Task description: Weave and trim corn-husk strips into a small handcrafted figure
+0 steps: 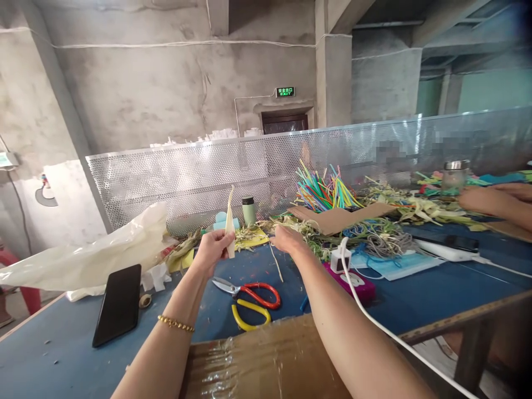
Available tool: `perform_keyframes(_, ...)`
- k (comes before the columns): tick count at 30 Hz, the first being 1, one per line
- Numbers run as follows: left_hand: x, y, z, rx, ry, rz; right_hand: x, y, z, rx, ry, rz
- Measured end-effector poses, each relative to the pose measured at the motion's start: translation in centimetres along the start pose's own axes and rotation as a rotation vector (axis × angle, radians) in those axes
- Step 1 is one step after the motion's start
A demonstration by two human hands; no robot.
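My left hand (pixel 214 248) is closed in a pinch around a pale strip of dried husk (pixel 230 221), which stands upright with a narrow tip. To its right, my right hand (pixel 287 238) has its fingers pressed together at the edge of the husk pile. A thin husk fibre (pixel 276 262) hangs down from those fingertips toward the table. Below both hands lie red-handled scissors (pixel 257 293) and a yellow-handled tool (pixel 251 317), whose working end is hidden. The loose pile of dried husks (pixel 249 239) stretches behind the hands.
A cardboard box (pixel 266 360) sits closest to me. On the blue table (pixel 50 343) are a black phone (pixel 117 305), a purple power strip (pixel 359 285) with a white cable, colourful stems (pixel 326 188) and a green bottle (pixel 249 211). Another person's hands (pixel 494 202) are at right.
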State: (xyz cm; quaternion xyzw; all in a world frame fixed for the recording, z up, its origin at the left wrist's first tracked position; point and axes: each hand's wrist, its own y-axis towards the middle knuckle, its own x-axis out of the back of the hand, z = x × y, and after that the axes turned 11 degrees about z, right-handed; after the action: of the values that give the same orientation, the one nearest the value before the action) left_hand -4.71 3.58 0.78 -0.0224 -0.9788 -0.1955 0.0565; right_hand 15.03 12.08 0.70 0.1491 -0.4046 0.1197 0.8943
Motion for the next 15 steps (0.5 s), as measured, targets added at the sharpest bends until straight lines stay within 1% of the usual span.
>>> perform_keyframes(2,-0.2,0.0,-0.1,-0.041,0.010,0.005,-0.3,-0.6,1.5,0.124,0.062,0.043)
perform_keyframes(3,-0.3,0.0,-0.2,-0.065,0.006,0.006,-0.5,-0.9,2.3,0.282,0.198,0.144)
perform_keyframes(4,-0.4,0.0,-0.3,-0.088,0.001,0.005,-0.8,-1.2,3.0,0.403,0.323,0.249)
perform_keyframes(6,-0.7,-0.2,-0.7,-0.125,-0.015,-0.001,-1.4,-1.7,4.0,0.549,0.460,0.334)
perform_keyframes(8,-0.9,-0.3,-1.1,-0.142,-0.038,0.008,-1.8,-2.0,4.5,0.578,0.476,0.316)
perform_keyframes(10,-0.8,-0.5,-1.5,-0.136,-0.064,0.043,-2.1,-2.2,4.7,0.571,0.461,0.249)
perform_keyframes(13,-0.5,-0.7,-1.8,-0.092,-0.070,0.083,-2.3,-2.2,4.7,0.569,0.480,0.185)
perform_keyframes(15,-0.3,-0.7,-1.9,-0.060,-0.051,0.090,-2.3,-2.1,4.7,0.558,0.490,0.173)
